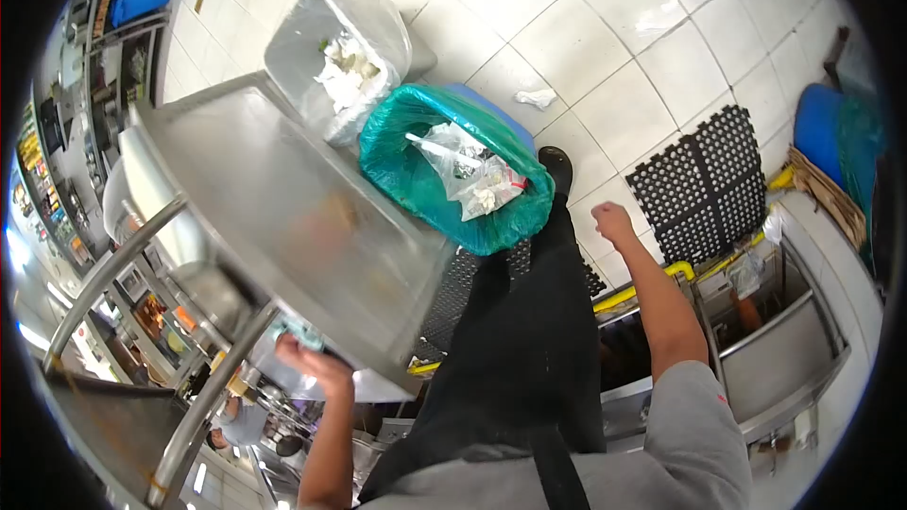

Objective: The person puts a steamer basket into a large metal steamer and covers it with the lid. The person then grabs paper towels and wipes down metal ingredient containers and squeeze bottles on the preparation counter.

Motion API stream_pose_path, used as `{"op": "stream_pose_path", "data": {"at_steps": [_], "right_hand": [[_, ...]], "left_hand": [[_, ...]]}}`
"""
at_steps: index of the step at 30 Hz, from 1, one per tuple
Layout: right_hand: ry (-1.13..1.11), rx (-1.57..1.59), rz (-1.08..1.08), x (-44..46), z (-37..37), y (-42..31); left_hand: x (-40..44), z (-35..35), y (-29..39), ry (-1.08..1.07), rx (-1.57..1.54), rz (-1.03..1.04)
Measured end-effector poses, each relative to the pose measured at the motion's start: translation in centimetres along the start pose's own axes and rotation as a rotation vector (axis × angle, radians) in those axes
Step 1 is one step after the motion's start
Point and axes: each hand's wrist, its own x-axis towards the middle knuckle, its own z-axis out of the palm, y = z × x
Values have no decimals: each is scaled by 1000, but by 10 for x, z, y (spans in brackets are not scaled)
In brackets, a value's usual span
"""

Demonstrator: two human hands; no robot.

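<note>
My left hand (312, 362) is at the lower left, beside the edge of the steel counter (274, 179); its fingers touch something pale green and white, too blurred to name. On the right, my right hand (613, 222) hangs over the tiled floor with its fingers curled in and nothing visible in them. Between the hands stands a bin lined with a green bag (392, 146), holding a clear plastic bag (463, 170) and scraps. Behind it is a grey bin with a clear liner (293, 47), with white paper and food scraps (348, 76) inside.
A black perforated mat (704, 184) lies on the floor at the right, near a yellow pipe (614, 300) and steel sinks (779, 345). Crumpled paper (537, 98) lies on the tiles. Curved steel rails (213, 406) run at the left. Another person (244, 423) is in the background.
</note>
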Motion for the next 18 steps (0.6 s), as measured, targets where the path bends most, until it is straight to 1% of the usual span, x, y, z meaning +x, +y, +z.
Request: {"op": "stream_pose_path", "data": {"at_steps": [1, 2, 3, 4, 5, 6, 7, 8, 10, 11, 13, 15, 16, 18], "right_hand": [[55, -187, -117, 22, -4, -25], [102, -375, -231, 47, 0, -40], [149, -334, -118, 80, 11, -47], [138, -813, -481, 125, 24, -30], [80, -913, -475, 149, 28, -51], [28, -801, -366, 162, 27, -89], [2, -896, -438, 194, 38, -99], [-28, -989, -512, 222, 51, -105], [181, -633, -493, 258, 80, -117], [109, -730, -489, 276, 83, -129], [-34, -914, -485, 307, 91, -158], [16, -782, -343, 346, 108, -148], [-75, -815, -304, 342, 104, -163], [-48, -818, -283, 348, 113, -154]], "left_hand": [[-1, -1, 0, 11, -24, -41], [3, -8, 10, -49, 54, -59], [4, -14, 16, -110, 133, -81], [-2, -19, 3, -56, -33, -248], [-2, -23, 4, -45, -17, -303], [-3, -27, 5, -34, -2, -357], [-1, -27, 14, -71, 188, -295], [-16, -50, -13, -143, 397, -148], [-17, -61, -15, -318, 585, 224], [-19, -64, -8, -326, 585, 220], [-19, -57, 12, -302, 490, 23], [-15, -38, 29, -268, 414, -101], [-12, -28, 34, -258, 379, -129], [-5, -16, 40, -239, 329, -165]]}}
